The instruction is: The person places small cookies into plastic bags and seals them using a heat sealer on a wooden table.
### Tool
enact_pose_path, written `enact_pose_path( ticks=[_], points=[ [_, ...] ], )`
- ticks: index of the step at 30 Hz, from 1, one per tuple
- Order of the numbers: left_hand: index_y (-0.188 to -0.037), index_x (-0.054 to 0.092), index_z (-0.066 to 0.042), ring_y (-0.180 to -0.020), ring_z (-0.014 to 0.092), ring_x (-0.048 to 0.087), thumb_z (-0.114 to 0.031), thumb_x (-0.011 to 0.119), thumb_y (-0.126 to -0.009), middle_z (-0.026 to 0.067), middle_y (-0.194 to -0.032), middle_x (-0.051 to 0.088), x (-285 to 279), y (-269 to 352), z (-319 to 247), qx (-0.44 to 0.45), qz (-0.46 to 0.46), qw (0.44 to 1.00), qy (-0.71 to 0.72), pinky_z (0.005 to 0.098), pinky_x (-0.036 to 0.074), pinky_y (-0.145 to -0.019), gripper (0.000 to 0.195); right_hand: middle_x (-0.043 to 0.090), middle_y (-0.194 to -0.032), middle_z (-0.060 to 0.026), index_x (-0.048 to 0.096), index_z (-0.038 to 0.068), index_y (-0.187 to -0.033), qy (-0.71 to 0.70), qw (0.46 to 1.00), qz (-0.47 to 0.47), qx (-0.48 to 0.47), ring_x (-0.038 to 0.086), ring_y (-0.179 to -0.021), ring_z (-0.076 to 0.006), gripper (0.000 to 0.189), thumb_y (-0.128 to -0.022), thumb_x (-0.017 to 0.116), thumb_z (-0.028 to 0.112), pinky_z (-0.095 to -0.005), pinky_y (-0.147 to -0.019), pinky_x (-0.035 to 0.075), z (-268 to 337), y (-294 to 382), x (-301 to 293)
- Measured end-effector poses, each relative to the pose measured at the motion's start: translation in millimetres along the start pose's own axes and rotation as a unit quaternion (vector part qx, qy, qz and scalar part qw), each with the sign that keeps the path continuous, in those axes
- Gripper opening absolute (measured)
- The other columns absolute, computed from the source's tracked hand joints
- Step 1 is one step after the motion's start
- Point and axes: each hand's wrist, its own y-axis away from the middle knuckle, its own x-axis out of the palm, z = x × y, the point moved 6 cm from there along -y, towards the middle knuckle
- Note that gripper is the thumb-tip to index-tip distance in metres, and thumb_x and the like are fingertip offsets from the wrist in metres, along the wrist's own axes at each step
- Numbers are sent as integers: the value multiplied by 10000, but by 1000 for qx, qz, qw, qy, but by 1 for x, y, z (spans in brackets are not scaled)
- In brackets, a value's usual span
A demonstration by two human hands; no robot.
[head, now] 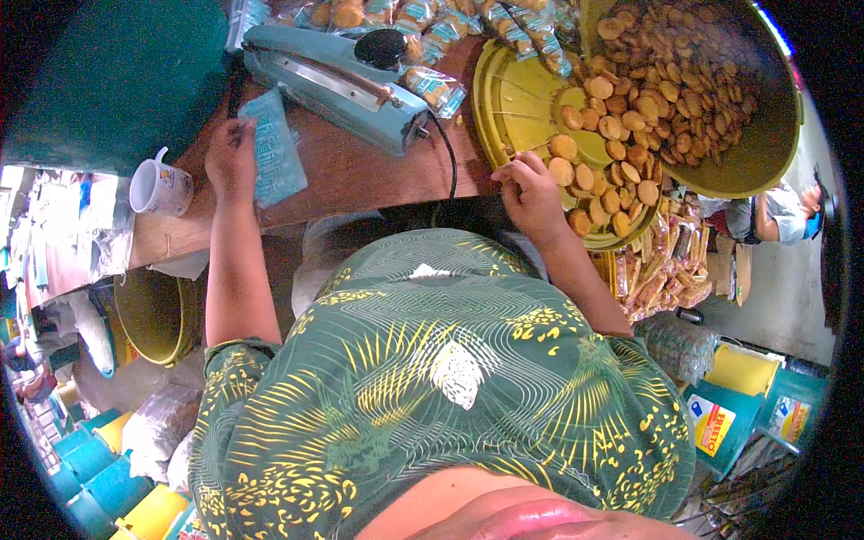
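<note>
My left hand (231, 158) is curled at the left edge of a stack of printed clear plastic bags (275, 152) on the wooden table; whether it grips a bag is hidden. My right hand (530, 192) is at the near left rim of a yellow plastic lid (516, 101), fingers bent; no biscuit shows in them. Round brown biscuits (562, 146) lie on the lid and spill from a tipped yellow tub (776, 152). Between my hands, farther back, stands a light blue impulse sealer (337, 88) with a black knob. A filled biscuit packet (432, 88) lies beside it.
A white mug (160, 187) stands at the table's left edge, before a large teal container (115, 81). More filled packets (439, 30) lie at the back. The sealer's black cord (451, 152) crosses the table's near edge. Packed goods (668, 263) are lower right; a person (776, 209) is beyond.
</note>
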Motion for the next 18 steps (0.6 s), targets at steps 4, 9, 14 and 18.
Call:
enact_pose_path(
  ticks=[4,9,14,18],
  points=[
    [-1025,652,-33,-859,231,663,-325,679,-899,131,-949,702,-21,-3,-10,2,-39,999,-3,332,500,-798,320,581,-873,-160,648,62,-883,-7,1000,16,17,604,-828,-362,153,-771,601,-31,-412,-727,506,0,-2,3],
    [-1110,610,-62,-910,292,667,-415,622,-909,148,-1033,688,-67,-20,-39,59,-98,971,210,425,523,-772,406,580,-848,-159,656,63,-880,-21,1000,17,13,604,-805,-366,131,-784,607,-13,-417,-715,506,3,-4,0],
    [-1060,557,-19,-807,165,604,-247,623,-955,89,-908,657,-136,-10,-114,32,-158,884,439,297,490,-755,260,579,-839,-158,659,65,-874,-16,999,21,21,606,-793,-356,114,-797,611,-5,-416,-707,505,-1,-2,2],
    [-942,556,-50,-785,130,556,-287,607,-963,56,-857,600,-147,3,-109,80,-220,927,294,277,466,-734,243,577,-834,-153,659,68,-871,-19,999,20,19,604,-784,-350,102,-807,613,3,-414,-701,504,1,-3,0]
  ],
)
